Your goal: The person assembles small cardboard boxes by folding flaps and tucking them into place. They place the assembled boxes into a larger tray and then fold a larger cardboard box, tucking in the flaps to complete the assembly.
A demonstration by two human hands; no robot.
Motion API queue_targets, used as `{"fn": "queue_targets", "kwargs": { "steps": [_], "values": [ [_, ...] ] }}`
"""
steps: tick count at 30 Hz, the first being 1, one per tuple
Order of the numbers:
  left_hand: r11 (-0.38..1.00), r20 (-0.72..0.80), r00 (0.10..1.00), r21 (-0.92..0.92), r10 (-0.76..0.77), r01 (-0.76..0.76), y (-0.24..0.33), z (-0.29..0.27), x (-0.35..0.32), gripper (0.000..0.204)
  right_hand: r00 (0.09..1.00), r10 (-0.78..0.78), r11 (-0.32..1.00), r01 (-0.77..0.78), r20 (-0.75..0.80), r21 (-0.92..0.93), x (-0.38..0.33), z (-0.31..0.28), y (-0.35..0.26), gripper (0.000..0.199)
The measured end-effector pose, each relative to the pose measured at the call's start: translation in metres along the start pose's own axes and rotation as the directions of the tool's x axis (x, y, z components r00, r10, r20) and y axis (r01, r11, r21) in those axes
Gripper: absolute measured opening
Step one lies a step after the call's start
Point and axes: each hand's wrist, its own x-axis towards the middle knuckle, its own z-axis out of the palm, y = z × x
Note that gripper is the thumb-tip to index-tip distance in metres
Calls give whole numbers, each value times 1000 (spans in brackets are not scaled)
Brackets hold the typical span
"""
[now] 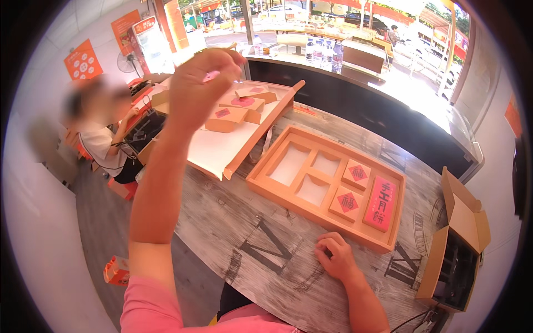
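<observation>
My left hand (206, 75) is raised high, its fingers curled; what they hold, if anything, is hidden. Behind it, several small cardboard boxes (226, 117) with red labels lie in a large shallow cardboard lid or tray (206, 154). My right hand (337, 256) rests on the table, loosely curled with nothing in it, just in front of an orange-brown compartmented gift box (327, 217). Inside that box, two small square boxes (346, 203) with red diamond labels stand beside a long red box (381, 203). Its other compartments show white bottoms.
The grey wood-patterned table (222, 213) runs under everything. At right stands an opened cardboard box (430, 272) with black contents. A person (100, 136) sits at the left. Water bottles (323, 51) stand by the window. An orange paper bag (116, 271) is on the floor.
</observation>
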Motion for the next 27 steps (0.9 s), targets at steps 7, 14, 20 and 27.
{"fn": "queue_targets", "kwargs": {
  "steps": [7, 14, 20, 27],
  "values": [
    [577, 393, 897, 788, -204, -214, -204, 20, -55, 21, 1000, -15, 1000, 15, 4, 9, 1, 1, 3, 17],
    [259, 356, 599, 934, -718, -245, -232, 29, -67, 44, 1000, 22, 1000, -22, -1, 14, -1, -2, 2, 16],
    [240, 295, 719, 954, -629, -181, -263, 25, -84, 57, 999, 39, 999, -40, 9, 30, -1, -1, 1, 17],
    [415, 184, 954, 907, -237, -72, -216, -1, -42, 68, 999, 48, 997, -48, -7, 58, -2, 0, 1, 18]
  ]
}}
